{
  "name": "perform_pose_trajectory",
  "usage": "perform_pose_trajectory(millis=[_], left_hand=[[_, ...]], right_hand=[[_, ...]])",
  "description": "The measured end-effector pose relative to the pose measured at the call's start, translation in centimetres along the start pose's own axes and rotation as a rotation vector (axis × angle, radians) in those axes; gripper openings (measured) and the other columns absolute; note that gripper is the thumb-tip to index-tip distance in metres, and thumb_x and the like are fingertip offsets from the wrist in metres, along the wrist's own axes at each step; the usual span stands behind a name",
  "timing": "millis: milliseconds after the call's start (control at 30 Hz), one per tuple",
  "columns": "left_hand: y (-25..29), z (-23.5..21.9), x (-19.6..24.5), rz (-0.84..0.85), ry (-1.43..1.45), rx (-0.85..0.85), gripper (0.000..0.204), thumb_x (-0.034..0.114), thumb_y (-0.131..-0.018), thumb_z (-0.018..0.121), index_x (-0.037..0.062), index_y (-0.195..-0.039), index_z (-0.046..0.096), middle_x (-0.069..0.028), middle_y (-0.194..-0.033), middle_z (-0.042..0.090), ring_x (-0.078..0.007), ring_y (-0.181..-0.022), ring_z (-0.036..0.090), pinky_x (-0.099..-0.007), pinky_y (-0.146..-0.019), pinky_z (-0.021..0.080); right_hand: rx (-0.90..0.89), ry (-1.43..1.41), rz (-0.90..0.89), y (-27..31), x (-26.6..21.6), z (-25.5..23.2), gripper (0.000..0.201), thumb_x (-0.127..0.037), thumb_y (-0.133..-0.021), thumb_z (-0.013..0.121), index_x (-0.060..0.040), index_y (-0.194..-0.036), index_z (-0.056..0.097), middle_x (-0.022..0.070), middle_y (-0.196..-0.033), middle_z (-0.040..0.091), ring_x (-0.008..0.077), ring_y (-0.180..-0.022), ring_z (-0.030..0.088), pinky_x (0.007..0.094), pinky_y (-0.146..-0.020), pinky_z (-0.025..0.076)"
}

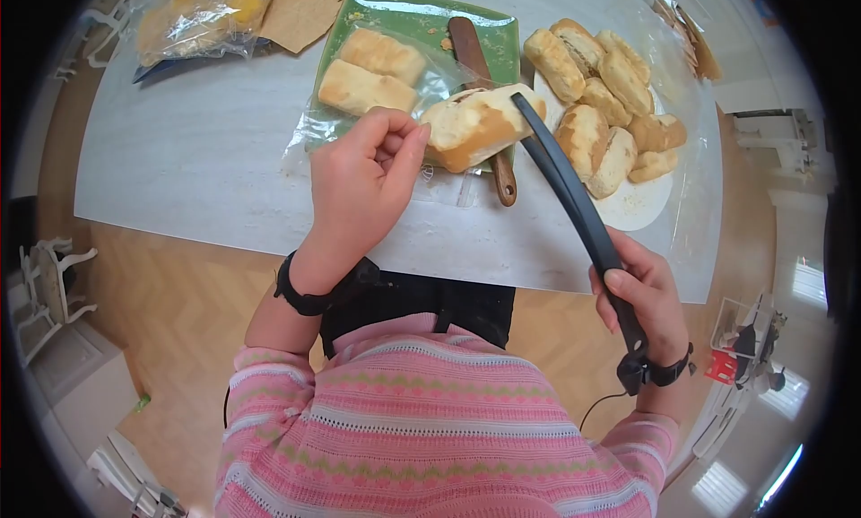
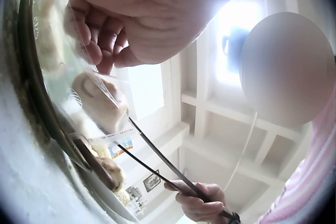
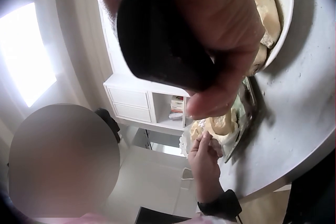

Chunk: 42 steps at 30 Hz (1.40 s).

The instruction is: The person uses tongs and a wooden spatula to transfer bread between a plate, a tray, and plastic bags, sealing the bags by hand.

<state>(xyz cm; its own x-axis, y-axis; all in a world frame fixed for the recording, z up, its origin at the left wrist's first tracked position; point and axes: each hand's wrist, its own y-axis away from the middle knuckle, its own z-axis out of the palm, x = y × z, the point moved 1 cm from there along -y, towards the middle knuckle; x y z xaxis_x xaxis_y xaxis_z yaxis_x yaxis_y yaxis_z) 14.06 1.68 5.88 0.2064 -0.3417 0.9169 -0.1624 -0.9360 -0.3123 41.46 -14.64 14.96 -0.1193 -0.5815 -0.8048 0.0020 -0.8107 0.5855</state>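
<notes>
Between the thumb and curled fingers of my left hand (image 1: 363,182) is the edge of a clear plastic bag (image 2: 100,90), seen best in the left wrist view. My right hand (image 1: 641,289) grips black tongs (image 1: 574,195) near their lower end. The tong tips are at the right end of a golden bread roll (image 1: 475,132), which is over the front of the green tray (image 1: 430,11), just right of my left fingers. In the left wrist view the clear film overlaps this roll. Two more rolls (image 1: 368,87) lie side by side on the tray.
A brown spatula (image 1: 505,179) lies across the tray, its handle over the front rim. To the right, a white plate (image 1: 641,208) bears several rolls (image 1: 619,83). Packaged bread (image 1: 206,20) and brown paper (image 1: 309,11) are at the back left. The table's front edge (image 1: 206,244) is near my body.
</notes>
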Motion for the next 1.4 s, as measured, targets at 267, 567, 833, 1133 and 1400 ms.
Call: perform_pose_trajectory(millis=[267, 567, 833, 1133, 1400], left_hand=[[1.1, 0.2, 0.0, 0.218, -0.25, 0.079, 0.007, 0.007, -0.087, 0.072, 0.0042, -0.09, 0.066, -0.0094, -0.073, 0.068, -0.024, -0.06, 0.066, -0.0324, -0.054, 0.05], [1.4, 0.7, -0.6, 0.434, -0.371, 0.219, 0.012, 0.004, -0.084, 0.074, 0.0038, -0.092, 0.065, -0.0087, -0.081, 0.068, -0.0257, -0.068, 0.066, -0.0343, -0.058, 0.051], [2.5, 1.3, -0.6, 0.543, -0.465, 0.237, 0.026, 0.0, -0.078, 0.075, 0.0035, -0.102, 0.068, -0.0057, -0.078, 0.063, -0.023, -0.064, 0.06, -0.0326, -0.056, 0.048], [4.3, -0.2, -1.3, 0.528, -0.478, 0.268, 0.049, 0.007, -0.071, 0.086, 0.0043, -0.112, 0.06, -0.0091, -0.092, 0.064, -0.0214, -0.069, 0.058, -0.0301, -0.056, 0.045], [5.5, -0.7, -2.3, 0.203, -0.339, 0.288, 0.033, -0.005, -0.079, 0.072, 0.0025, -0.109, 0.06, -0.0083, -0.087, 0.062, -0.0159, -0.067, 0.061, -0.0262, -0.06, 0.05]], right_hand=[[-0.098, 0.068, 0.007, -1.6, 1.3, 2.4, 0.059, -0.007, -0.097, 0.061, 0.0024, -0.151, 0.039, 0.0057, -0.091, 0.059, 0.0099, -0.059, 0.058, 0.0237, -0.053, 0.047], [-0.144, 0.117, 0.049, -0.8, 1.6, 1.2, 0.059, -0.007, -0.096, 0.064, 0.0031, -0.149, 0.042, 0.0059, -0.089, 0.059, 0.0102, -0.059, 0.058, 0.023, -0.051, 0.045], [-0.168, -0.123, 0.143, -1.7, 3.0, 2.2, 0.061, -0.011, -0.095, 0.066, 0.0026, -0.149, 0.041, 0.0091, -0.086, 0.061, 0.0129, -0.055, 0.058, 0.0233, -0.047, 0.043], [-0.19, -0.188, 0.057, -2.1, 4.6, 2.7, 0.061, -0.011, -0.096, 0.064, 0.001, -0.151, 0.04, 0.0105, -0.089, 0.062, 0.0132, -0.056, 0.059, 0.0234, -0.048, 0.045], [-0.27, -0.051, -0.002, -3.1, 5.2, 3.8, 0.058, -0.007, -0.098, 0.061, 0.0031, -0.151, 0.039, 0.0094, -0.092, 0.061, 0.0104, -0.06, 0.058, 0.0232, -0.052, 0.046]])
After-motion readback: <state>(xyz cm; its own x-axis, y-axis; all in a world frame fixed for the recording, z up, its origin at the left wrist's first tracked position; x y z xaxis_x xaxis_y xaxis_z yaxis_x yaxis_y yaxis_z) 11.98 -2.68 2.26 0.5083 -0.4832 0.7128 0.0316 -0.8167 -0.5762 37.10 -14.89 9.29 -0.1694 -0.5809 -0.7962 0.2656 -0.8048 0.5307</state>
